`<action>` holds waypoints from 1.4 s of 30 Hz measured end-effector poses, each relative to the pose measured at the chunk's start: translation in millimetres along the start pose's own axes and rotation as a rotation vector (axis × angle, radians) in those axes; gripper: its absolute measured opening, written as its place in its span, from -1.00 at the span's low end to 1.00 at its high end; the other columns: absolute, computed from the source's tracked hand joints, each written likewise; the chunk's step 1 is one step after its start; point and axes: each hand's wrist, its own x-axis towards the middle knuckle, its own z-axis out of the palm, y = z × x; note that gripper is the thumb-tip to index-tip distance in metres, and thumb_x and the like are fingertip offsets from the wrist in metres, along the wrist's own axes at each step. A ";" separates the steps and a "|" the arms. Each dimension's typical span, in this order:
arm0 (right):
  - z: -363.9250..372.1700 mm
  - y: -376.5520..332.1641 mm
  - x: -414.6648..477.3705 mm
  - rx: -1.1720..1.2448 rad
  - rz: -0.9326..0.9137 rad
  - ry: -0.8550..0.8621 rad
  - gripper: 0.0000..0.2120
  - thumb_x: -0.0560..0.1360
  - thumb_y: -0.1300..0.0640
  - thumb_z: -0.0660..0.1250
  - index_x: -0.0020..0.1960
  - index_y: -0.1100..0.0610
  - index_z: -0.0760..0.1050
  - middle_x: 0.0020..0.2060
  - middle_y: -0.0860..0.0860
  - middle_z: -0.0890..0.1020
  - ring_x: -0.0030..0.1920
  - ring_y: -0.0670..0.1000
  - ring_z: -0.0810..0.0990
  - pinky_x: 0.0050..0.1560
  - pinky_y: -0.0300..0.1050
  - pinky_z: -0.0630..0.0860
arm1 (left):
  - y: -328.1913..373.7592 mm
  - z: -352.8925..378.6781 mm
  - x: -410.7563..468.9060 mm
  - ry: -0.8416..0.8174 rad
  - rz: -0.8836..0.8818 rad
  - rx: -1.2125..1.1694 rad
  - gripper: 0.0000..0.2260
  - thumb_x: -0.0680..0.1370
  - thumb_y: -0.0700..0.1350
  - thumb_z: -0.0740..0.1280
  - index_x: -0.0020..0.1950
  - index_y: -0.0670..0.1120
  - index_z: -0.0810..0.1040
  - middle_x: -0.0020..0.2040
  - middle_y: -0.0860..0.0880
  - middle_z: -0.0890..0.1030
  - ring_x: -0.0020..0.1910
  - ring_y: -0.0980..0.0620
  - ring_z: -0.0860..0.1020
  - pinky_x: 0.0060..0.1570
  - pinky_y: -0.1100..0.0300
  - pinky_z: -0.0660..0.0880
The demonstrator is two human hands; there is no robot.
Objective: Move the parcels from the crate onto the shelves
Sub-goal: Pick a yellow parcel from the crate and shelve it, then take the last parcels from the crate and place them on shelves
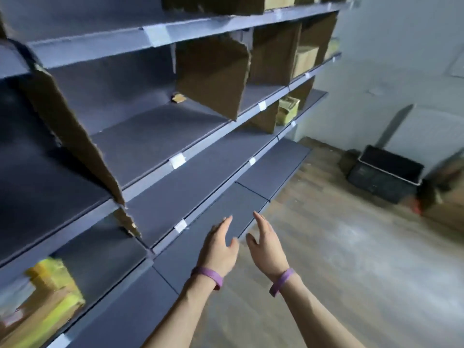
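Your dark crate (388, 173) sits on the floor (339, 247) at the right of the frame, against the wall (contents hidden from here). Yellow-taped parcels (47, 295) rest on a lower shelf (105, 249) at lower left. Your left hand (218, 249) and right hand (267, 247) are both spread and empty, palms facing, low centre.

The yellow-taped cardboard parcel (47, 300) at eight o'clock is motion-blurred and cut by the left edge; the black plastic crate (386, 174) at three o'clock shows no discernible contents.
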 end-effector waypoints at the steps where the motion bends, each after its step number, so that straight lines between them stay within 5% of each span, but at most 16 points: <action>1: -23.5 16.6 0.2 0.020 0.028 0.039 -0.45 0.57 0.24 0.23 0.53 0.18 0.17 0.50 0.06 0.27 0.52 0.03 0.20 0.48 -0.15 0.14 | 18.7 19.7 6.1 -0.026 0.026 -0.004 -0.53 0.57 -0.21 0.22 0.48 -0.02 0.27 0.49 0.03 0.28 0.47 0.12 0.22 0.35 0.35 0.12; 5: -108.9 79.0 2.1 0.085 0.124 0.180 -0.48 0.57 0.24 0.22 0.51 0.16 0.21 0.47 0.03 0.33 0.48 0.00 0.25 0.32 -0.43 0.08 | 81.2 93.4 21.9 -0.099 0.089 -0.017 -0.54 0.58 -0.20 0.22 0.47 0.01 0.29 0.47 0.08 0.29 0.46 0.15 0.22 0.27 0.44 0.09; 10: -188.6 139.4 0.8 0.123 0.210 0.286 -0.48 0.57 0.26 0.22 0.51 0.18 0.21 0.48 0.06 0.32 0.49 0.00 0.24 0.43 -0.25 0.13 | 143.6 168.7 40.8 -0.182 0.152 -0.023 -0.55 0.57 -0.21 0.23 0.46 -0.02 0.31 0.45 0.06 0.33 0.43 0.13 0.27 0.32 0.38 0.15; 15: -254.5 187.2 6.5 0.145 0.261 0.397 -0.48 0.58 0.20 0.24 0.51 0.15 0.21 0.47 0.03 0.33 0.48 -0.03 0.25 0.34 -0.36 0.10 | 190.7 226.8 67.7 -0.279 0.191 -0.032 -0.56 0.57 -0.18 0.24 0.45 0.00 0.32 0.44 0.06 0.35 0.42 0.13 0.29 0.32 0.35 0.18; 21: -313.9 232.5 32.2 0.201 0.339 0.520 -0.48 0.59 0.13 0.27 0.51 0.15 0.23 0.46 0.02 0.35 0.47 -0.02 0.29 0.38 -0.25 0.17 | 232.2 289.7 124.4 -0.429 0.215 -0.035 -0.56 0.57 -0.14 0.26 0.45 0.02 0.33 0.43 0.04 0.36 0.41 0.13 0.29 0.28 0.36 0.16; 31: -400.9 298.2 164.0 0.174 0.439 0.627 -0.51 0.60 0.09 0.27 0.49 0.12 0.27 0.44 0.02 0.38 0.44 0.02 0.33 0.42 -0.08 0.29 | 297.9 394.9 291.9 -0.559 0.179 -0.151 -0.59 0.57 -0.15 0.28 0.42 -0.01 0.37 0.38 -0.03 0.42 0.37 0.07 0.35 0.21 0.32 0.22; 42: -480.2 354.5 294.2 0.186 0.503 0.683 -0.57 0.60 0.10 0.26 0.44 0.12 0.34 0.39 0.01 0.44 0.41 -0.01 0.36 0.40 -0.14 0.29 | 377.9 467.6 458.1 -0.666 0.218 -0.096 -0.62 0.56 -0.16 0.29 0.39 -0.04 0.40 0.35 -0.08 0.45 0.35 0.03 0.38 0.22 0.26 0.26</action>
